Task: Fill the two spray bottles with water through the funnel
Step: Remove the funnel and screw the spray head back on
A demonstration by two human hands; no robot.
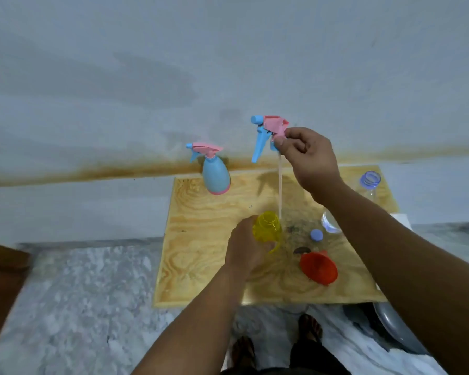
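Note:
My left hand (245, 246) grips a yellow spray bottle (267, 228) that stands on the wooden board (201, 239) with its neck uncapped. High above it, my right hand (307, 155) holds the pink and blue spray head (267, 131). The head's thin dip tube (280, 190) hangs down, and its tip ends just beside the yellow neck. A blue spray bottle (215, 174) with its head on stands at the board's far edge. The red funnel (320, 267) lies on its side to the right of the yellow bottle.
A clear water bottle (368, 182) with an uncapped blue-ringed neck stands at the board's far right; its blue cap (316, 235) lies near the funnel. A grey basin (395, 328) sits on the floor at the lower right. My sandalled feet (276, 345) are below the board.

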